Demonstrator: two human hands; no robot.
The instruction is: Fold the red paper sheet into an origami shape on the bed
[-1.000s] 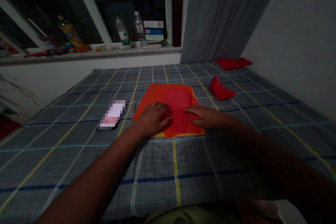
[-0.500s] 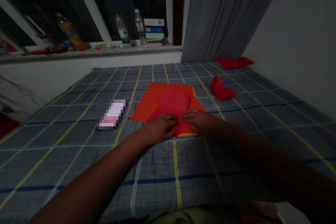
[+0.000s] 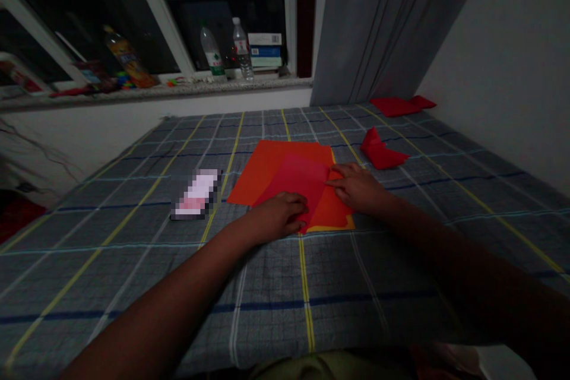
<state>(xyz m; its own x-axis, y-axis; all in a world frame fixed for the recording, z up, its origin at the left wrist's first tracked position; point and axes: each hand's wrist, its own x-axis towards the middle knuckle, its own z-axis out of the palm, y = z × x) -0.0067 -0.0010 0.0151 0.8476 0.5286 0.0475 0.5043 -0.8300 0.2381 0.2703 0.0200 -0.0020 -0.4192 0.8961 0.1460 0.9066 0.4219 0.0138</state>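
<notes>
Right hand (image 3: 360,189) has shifted up from the near end of the red paper sheet (image 3: 303,172) to its right-hand edge, upper part; left hand (image 3: 278,215) has stayed about put. On my feed the red sheet sits mid-frame, over orange paper (image 3: 262,160), on a checked cloth (image 3: 351,309). Right grip: released, fingers outstretched, tips at the sheet's edge. Left grip: fingers bent on the near end; can't tell if they pinch. Smartphone (image 3: 196,195) left of centre, folded red paper (image 3: 383,153) right of centre. Looks like edge-pressing, so I'd want the left palm weighting the sheet steady, edges squared first, then one even fingertip stroke along the edge, light enough that the loose orange layer underneath doesn't skid.
</notes>
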